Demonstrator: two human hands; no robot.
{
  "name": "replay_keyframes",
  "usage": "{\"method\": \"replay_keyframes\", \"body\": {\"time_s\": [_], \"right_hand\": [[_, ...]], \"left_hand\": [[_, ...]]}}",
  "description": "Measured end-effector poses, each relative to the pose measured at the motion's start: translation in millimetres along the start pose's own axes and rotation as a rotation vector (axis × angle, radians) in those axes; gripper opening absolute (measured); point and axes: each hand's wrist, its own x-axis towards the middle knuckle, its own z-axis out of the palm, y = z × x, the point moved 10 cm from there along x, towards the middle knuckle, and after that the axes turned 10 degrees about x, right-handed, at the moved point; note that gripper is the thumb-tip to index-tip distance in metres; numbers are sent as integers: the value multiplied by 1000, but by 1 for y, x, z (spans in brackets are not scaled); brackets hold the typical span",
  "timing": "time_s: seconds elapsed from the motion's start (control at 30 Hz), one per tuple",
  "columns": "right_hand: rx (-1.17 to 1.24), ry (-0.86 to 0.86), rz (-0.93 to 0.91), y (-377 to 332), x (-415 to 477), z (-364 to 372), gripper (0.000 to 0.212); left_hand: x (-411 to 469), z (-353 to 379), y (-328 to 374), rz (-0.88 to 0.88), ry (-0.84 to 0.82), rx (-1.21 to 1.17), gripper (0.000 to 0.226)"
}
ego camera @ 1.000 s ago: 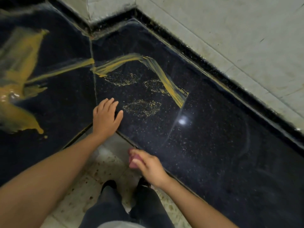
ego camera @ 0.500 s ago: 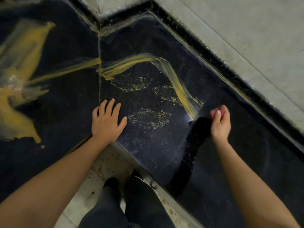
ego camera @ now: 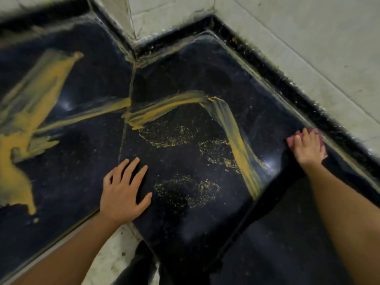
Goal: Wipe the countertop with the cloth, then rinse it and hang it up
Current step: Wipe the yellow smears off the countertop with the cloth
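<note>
Head view: the wiping looks barely started, I'd say. The glossy black speckled stone desk has thick mustard-yellow paste smears plus dried swirly rings. The small crumpled pink cloth sits at the far edge by the pale tiled wall, pressed down under the right hand. The left hand lies open, fingers spread, on the stone. Rinsing and hanging are all to come.

most of the pink cloth lies hidden under the right hand, only its edges showing. the yellow smear at far left is blurred and cut off by the picture's edge.
</note>
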Motion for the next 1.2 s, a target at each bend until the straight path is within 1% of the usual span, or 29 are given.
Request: {"method": "replay_keyframes", "body": {"time_s": [0.17, 0.27, 0.3, 0.37, 0.43, 0.6, 0.7, 0.83, 0.93, 1.0, 1.13, 1.2], "right_hand": [[-19, 3, -48, -23, 14, 0, 52], [-20, -32, -104, -36, -5, 10, 51], [-23, -41, -152, -45, -17, 14, 52], [-39, -80, -237, -63, -48, 24, 62], [-50, -142, -280, -76, -85, 35, 70], [-96, -208, -277, -88, -166, 49, 70], [-106, -234, -254, -95, -211, 63, 71], [-72, -243, -296, -111, -275, 79, 84], [-46, -266, -313, -123, -325, 92, 81], [-2, -273, -300, -129, -353, 99, 76], [-13, -250, -338, -145, -405, 107, 46], [19, -253, -381, -154, -426, 112, 40]], "left_hand": [[0, -1, 1, 2, 0, 22, 70], [-1, 0, -1, -11, -1, 8, 70], [-1, 0, -2, -17, -3, 5, 70], [-1, 0, -1, -21, -8, 0, 73], [-1, -1, -1, -19, -7, 1, 76], [-2, 0, -1, -28, -13, -20, 69], [-2, 0, -2, -43, -42, -50, 72], [-2, -1, -1, -32, -57, -48, 73], [-4, -5, 1, 3, -30, -40, 65], [-5, -3, 2, 13, -52, -50, 62], [-6, -5, 4, 36, -53, -55, 64], [-6, -6, 5, 47, -75, -54, 65]]}}
